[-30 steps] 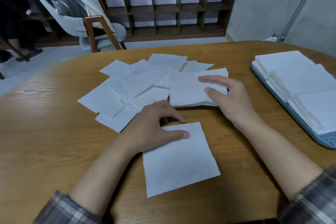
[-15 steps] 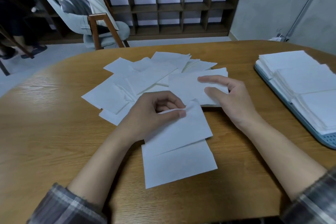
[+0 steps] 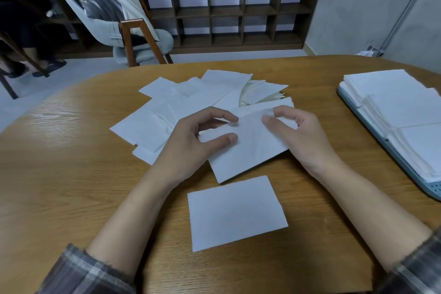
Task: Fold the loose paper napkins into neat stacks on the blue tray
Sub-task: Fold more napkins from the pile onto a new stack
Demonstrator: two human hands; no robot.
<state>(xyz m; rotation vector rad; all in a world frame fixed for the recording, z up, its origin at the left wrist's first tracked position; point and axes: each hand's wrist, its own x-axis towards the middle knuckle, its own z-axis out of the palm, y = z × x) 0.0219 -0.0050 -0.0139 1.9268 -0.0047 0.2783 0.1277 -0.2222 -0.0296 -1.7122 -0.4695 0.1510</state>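
Note:
My left hand (image 3: 198, 143) and my right hand (image 3: 303, 136) hold one white paper napkin (image 3: 250, 150) between them, just above the table's middle. The left thumb and forefinger pinch its upper left part. The right hand's curled fingers grip its upper right edge. Another napkin (image 3: 236, 212) lies flat and alone on the table, nearer to me. Behind the hands spreads a loose pile of napkins (image 3: 191, 100), overlapping at odd angles. The blue tray (image 3: 429, 190) at the right edge carries several stacks of folded napkins (image 3: 405, 112).
The wooden table (image 3: 71, 174) has a rounded far edge. Beyond it stand a grey chair (image 3: 133, 33) with a cushion and a dark cubby shelf (image 3: 238, 9) along the wall. A person's feet (image 3: 47, 64) show at the far left.
My left hand lifted a napkin off the sheet in front of me and carried it toward the pile. My right hand left the pile and took hold of that napkin's right edge.

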